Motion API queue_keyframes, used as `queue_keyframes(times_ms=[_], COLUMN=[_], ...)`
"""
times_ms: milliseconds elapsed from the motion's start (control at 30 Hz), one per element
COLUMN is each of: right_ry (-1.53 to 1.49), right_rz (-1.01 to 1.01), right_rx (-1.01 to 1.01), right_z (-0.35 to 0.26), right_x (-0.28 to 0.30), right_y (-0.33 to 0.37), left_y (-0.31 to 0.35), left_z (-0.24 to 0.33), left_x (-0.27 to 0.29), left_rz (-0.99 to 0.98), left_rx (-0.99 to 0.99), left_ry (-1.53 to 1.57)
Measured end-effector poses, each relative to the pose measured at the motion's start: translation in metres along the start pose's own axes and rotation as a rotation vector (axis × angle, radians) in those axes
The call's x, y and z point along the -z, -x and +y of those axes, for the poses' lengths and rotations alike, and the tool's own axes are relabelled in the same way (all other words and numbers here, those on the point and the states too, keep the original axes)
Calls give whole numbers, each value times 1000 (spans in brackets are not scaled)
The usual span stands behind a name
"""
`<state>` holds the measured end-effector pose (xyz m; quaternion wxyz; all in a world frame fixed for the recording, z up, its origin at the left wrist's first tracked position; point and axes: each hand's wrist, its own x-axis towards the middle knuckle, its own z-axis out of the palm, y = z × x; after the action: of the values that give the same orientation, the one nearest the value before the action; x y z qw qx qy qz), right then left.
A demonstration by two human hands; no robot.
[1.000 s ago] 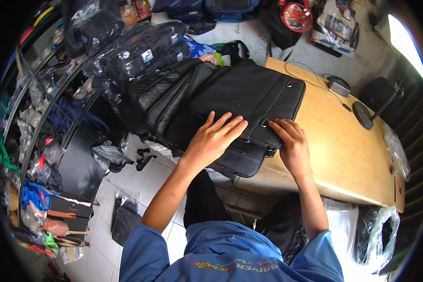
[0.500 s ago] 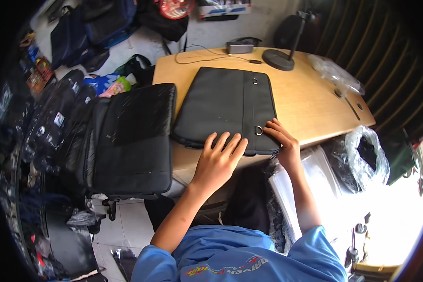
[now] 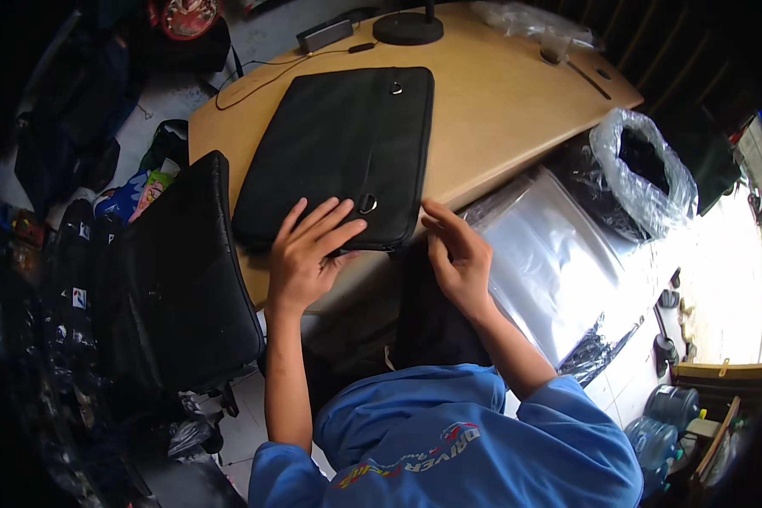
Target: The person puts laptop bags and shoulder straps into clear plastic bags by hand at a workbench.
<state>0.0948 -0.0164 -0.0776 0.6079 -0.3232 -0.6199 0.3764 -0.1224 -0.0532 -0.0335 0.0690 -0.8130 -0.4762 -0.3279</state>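
A flat black laptop bag (image 3: 334, 152) lies on the wooden table, with two metal D-rings near its right side. My left hand (image 3: 306, 258) rests on the bag's near edge, fingers spread over its top and thumb lower by the edge. Just off the near right corner is my right hand (image 3: 461, 258), its fingers partly bent and apart. Nothing shows in its grip, and I cannot tell whether its fingertips touch the bag's side.
The wooden table (image 3: 499, 110) carries a cable, a small grey box (image 3: 324, 35), a round black lamp base (image 3: 407, 29) and a clear cup (image 3: 554, 46). A large black padded piece (image 3: 186, 279) stands left. Clear plastic sheets (image 3: 559, 262) and a plastic-wrapped roll (image 3: 643, 169) lie right.
The view has turned, so the table and bag sit further left and higher. My right hand has come off the bag's top to beside its corner; my left hand stays on the near edge.
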Motion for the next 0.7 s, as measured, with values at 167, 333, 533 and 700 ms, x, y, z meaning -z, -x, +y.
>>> queue_keyframes(times_ms=[167,333,533,700], right_ry=[183,307,320,374], right_rz=[-136,-109,-124,-202], right_rx=[38,136,288,274], right_z=[-14,-7,-11,-9], right_x=[-4,-2,5,12], right_y=[20,29,20,17], left_y=[7,-1,-10,-8], left_z=[4,33,61,64], left_x=[1,11,-12,-26], left_rz=[-33,-103,-53,-2], left_rx=[10,86,64,130], left_ry=[36,-14,-23,-14])
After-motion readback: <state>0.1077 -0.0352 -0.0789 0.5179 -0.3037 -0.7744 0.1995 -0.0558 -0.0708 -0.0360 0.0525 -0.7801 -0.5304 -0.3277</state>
